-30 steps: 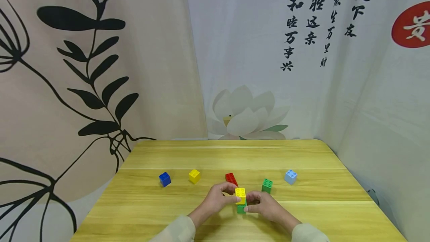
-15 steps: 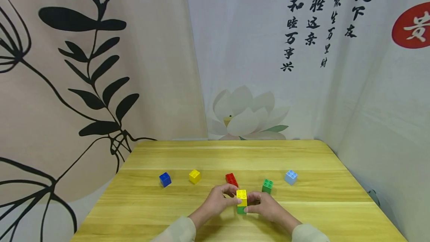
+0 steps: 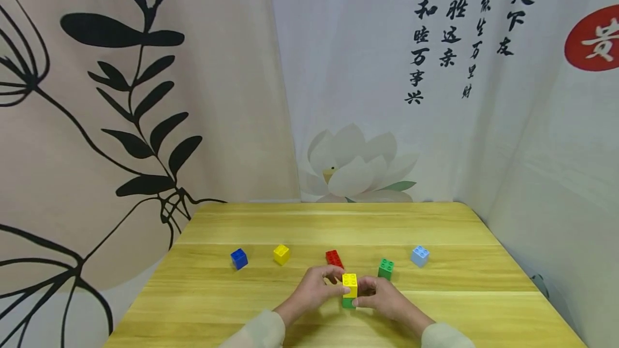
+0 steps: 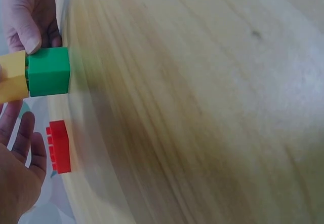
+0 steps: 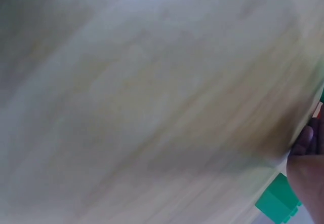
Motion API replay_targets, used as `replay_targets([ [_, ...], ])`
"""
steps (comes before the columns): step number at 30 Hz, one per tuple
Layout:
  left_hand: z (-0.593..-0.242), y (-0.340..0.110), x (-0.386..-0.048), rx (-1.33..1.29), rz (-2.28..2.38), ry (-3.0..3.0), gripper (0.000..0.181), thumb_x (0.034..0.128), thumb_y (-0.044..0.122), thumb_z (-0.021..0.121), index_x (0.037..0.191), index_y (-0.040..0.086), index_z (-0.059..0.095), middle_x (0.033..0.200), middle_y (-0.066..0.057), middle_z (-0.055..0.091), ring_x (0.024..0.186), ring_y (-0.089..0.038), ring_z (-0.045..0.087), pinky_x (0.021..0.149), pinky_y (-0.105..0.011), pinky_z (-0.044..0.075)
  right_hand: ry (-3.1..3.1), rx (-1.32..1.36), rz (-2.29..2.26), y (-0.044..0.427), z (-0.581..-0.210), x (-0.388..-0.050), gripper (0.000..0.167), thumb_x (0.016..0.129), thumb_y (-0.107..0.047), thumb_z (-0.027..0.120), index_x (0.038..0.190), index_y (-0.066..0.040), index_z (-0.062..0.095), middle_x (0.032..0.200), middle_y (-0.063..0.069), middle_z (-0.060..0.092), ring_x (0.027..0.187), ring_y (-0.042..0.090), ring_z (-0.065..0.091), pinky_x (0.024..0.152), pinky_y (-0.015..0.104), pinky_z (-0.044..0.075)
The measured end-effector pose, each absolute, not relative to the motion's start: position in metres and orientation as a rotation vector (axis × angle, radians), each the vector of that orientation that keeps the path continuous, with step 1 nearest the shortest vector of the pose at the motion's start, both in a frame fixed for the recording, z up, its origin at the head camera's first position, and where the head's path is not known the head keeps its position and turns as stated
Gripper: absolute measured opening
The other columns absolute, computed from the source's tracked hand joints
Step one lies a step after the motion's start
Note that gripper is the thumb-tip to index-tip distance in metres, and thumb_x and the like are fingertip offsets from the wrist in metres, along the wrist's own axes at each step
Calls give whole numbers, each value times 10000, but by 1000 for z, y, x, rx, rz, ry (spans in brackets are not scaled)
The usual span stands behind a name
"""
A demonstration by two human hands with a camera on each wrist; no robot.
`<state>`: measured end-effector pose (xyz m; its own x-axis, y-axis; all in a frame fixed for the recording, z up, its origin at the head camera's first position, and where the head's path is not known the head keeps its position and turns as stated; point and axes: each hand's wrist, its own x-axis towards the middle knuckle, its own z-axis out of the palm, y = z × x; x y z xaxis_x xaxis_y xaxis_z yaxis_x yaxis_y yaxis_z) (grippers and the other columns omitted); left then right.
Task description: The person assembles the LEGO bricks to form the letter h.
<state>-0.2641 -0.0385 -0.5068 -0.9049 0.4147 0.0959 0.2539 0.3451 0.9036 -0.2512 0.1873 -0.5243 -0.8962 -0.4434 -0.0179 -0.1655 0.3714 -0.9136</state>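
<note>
In the head view my left hand (image 3: 316, 289) pinches a yellow toy brick (image 3: 350, 282) between thumb and fingers. Directly under it is a green brick (image 3: 348, 303), which my right hand (image 3: 384, 297) grips from the right side. The left wrist view has the yellow brick (image 4: 12, 77) against the stud side of the green brick (image 4: 49, 72), a narrow dark gap between them. There, the right thumb (image 4: 31, 37) lies on the green brick. Only part of my right hand (image 5: 306, 168) shows in the right wrist view; its grip is hidden there.
Behind the hands lie a red brick (image 3: 334, 259) and a second green brick (image 3: 386, 269). A dark blue brick (image 3: 239, 259) and another yellow brick (image 3: 281, 254) are farther left, a light blue brick (image 3: 419, 256) farther right. All rest on the wooden table (image 3: 213, 305).
The yellow brick has come down closer over the green one and slightly right, so less green shows below it. Both hands keep their grips; the whole head view shifts slightly.
</note>
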Motion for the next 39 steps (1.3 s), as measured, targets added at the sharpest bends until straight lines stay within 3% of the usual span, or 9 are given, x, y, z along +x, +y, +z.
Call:
replay_targets([
  [17, -513, -40, -264, 724, 1542, 2529, 281, 824, 264, 825, 1084, 193, 746, 952, 141, 673, 867, -90, 572, 705, -263, 476, 2359, -583, -1557, 186, -529, -251, 339, 852, -150, 791, 1149, -42, 670, 1060, 42, 679, 989, 245, 617, 829, 289, 504],
  [27, -510, -39, -263, 683, 1533, 2531, 280, 816, 251, 832, 1078, 203, 749, 941, 131, 670, 888, -160, 593, 697, -263, 490, 2394, -583, -1540, 184, -527, -251, 323, 841, -149, 799, 1126, -53, 682, 1032, 27, 680, 967, 235, 613, 811, 280, 495],
  [39, -514, -40, -260, 617, 1661, 2399, 245, 886, 269, 767, 1114, 193, 722, 1000, 96, 677, 923, -119, 590, 766, -293, 497, 2363, -577, -1564, 186, -531, -252, 337, 849, -137, 789, 1149, -39, 672, 1057, 45, 676, 993, 257, 611, 826, 286, 491],
])
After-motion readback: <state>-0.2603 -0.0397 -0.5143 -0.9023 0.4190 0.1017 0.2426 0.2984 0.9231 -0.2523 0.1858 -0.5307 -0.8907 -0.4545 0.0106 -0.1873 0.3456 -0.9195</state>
